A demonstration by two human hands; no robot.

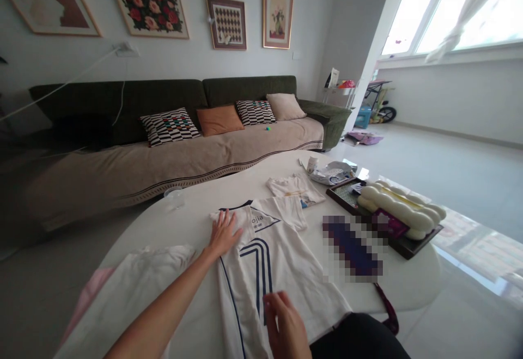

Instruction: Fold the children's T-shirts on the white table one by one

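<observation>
A white jersey (281, 255) with dark blue stripes and a large number lies spread on the white table, its left side folded inward. My left hand (224, 233) rests flat on the folded sleeve near the collar, fingers spread. Over the lower part of the jersey, my right hand (284, 318) has its fingers curled toward the thumb; whether anything is between them is hidden. Just beyond the jersey's collar lies a folded white T-shirt (296, 189) with a print. To the left, a rumpled pile of white clothing (151, 272) drapes over the table edge with pink cloth (92, 293) under it.
On the right stand a dark tray (347, 201) with a cream tissue box cover (402, 206), and a blurred-out dark item (353, 244). A silver packet (333, 172) and a clear cup (175, 198) sit farther back. Behind the table (139, 231) is a green sofa (249, 86) with cushions.
</observation>
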